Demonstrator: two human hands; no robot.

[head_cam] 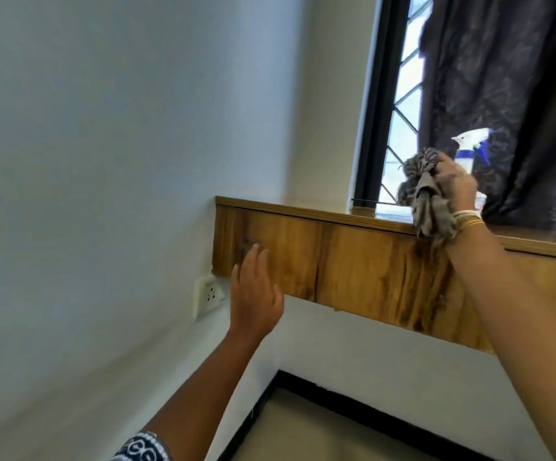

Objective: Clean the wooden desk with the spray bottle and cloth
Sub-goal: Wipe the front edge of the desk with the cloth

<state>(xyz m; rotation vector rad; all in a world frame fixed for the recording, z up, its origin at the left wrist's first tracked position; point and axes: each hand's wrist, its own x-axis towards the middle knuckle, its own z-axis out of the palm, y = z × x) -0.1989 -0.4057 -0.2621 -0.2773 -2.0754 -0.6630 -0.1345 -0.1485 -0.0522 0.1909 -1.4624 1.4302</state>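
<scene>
The right hand has its grip closed tight around a crumpled grey-brown cloth, bunched in the fist with loose folds hanging below the wrist, just above the top edge of the wooden desk. Gold and white bangles sit on that wrist. Right behind the closed grip stands a white spray bottle with a blue trigger, on the desk top against the dark curtain; whether the knuckles touch it cannot be told. The left hand is open, fingers straight and together, holding nothing, in front of the desk's front panel, well apart from the cloth, near a white wall socket.
</scene>
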